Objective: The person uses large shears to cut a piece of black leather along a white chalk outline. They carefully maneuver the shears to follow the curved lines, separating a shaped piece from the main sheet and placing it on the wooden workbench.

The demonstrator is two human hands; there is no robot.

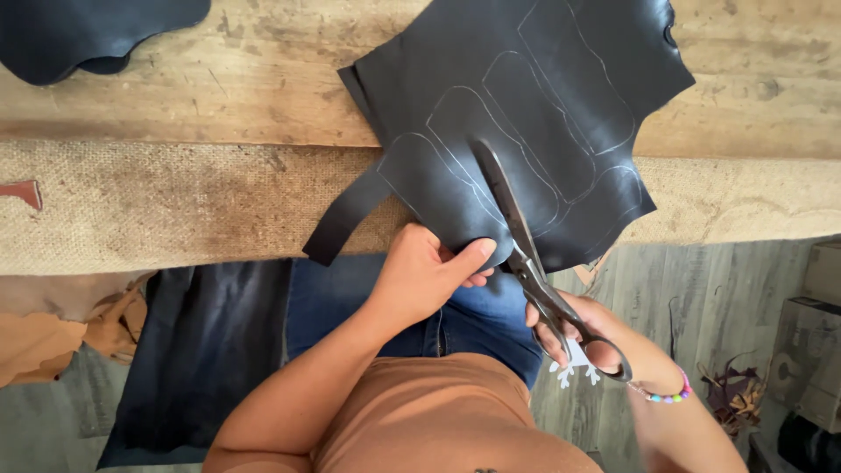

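Left hand (429,271) pinches leather (526,114) edge; scissors (526,254) cutting

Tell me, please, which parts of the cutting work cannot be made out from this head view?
- Scissors: lower blade, hidden under the black leather sheet.
- Right hand: fingers partly masked by the scissor handles.
- Left hand: fingertips tucked beneath the leather's edge.
- Leather's top: cut off by the frame.

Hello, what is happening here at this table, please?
A person is cutting a sheet of black leather with dark scissors. The right hand holds the scissor handles, with the blades lying over the chalk outlines drawn on the leather. The left hand pinches the leather's near edge, which hangs over the burlap-covered edge of the wooden table. A narrow strip dangles at the left.
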